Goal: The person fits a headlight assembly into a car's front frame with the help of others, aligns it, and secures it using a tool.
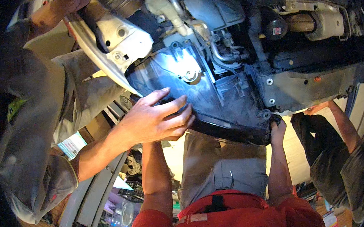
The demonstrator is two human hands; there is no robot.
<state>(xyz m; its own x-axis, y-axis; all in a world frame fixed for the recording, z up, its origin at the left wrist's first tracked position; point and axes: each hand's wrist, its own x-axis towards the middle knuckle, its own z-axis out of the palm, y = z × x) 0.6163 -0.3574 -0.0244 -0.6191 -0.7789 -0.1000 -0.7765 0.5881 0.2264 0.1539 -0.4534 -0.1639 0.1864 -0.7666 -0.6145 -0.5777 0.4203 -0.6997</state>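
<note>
A large dark headlight (228,103) with a curved lower rim sits at the front corner of a car, and bright light glares on its upper side. My right hand (279,132) is closed round the headlight's right corner. My left forearm (155,176) reaches up toward the left part of the rim. The fingers of my left hand are hidden there behind a co-worker's hand (163,117), which comes in from the left with its fingers spread over the headlight's edge.
Left of the headlight is a pale fender (116,76) with a bare metal bracket (126,42). Hoses and pipes (224,53) crowd the engine bay behind. A dark crossmember (322,83) runs to the right. Another person's hand (318,108) is beneath it.
</note>
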